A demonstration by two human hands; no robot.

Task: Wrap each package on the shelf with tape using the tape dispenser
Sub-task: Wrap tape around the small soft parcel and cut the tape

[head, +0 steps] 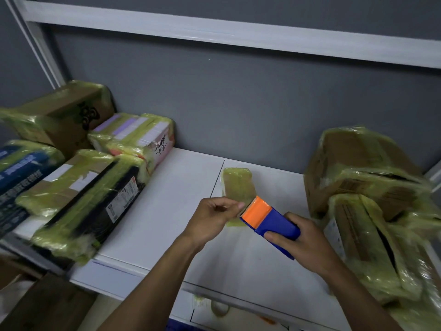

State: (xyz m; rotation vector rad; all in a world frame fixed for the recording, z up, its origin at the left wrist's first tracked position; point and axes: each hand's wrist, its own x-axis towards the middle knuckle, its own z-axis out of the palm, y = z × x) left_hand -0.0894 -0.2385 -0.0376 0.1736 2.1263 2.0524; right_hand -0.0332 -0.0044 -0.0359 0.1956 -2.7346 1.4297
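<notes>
right hand (301, 241) grips the dispenser (270, 219), its orange end touching the small package (238, 183) on the shelf (167, 199). left hand (213, 217) pinches that package's near end. wrapped boxes (83, 187) lie on both sides.

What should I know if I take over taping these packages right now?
Left grip pinches the near end of the small flat package covered in yellow-green tape, at the middle of the white shelf.
Right grip holds the blue and orange plastic tape dispenser, with its toothed orange end against that package.
Done: the taped box pile at the left and the taped box pile at the right already look wrapped.
Left: finish and cut this strip. I see no bare package.
</notes>
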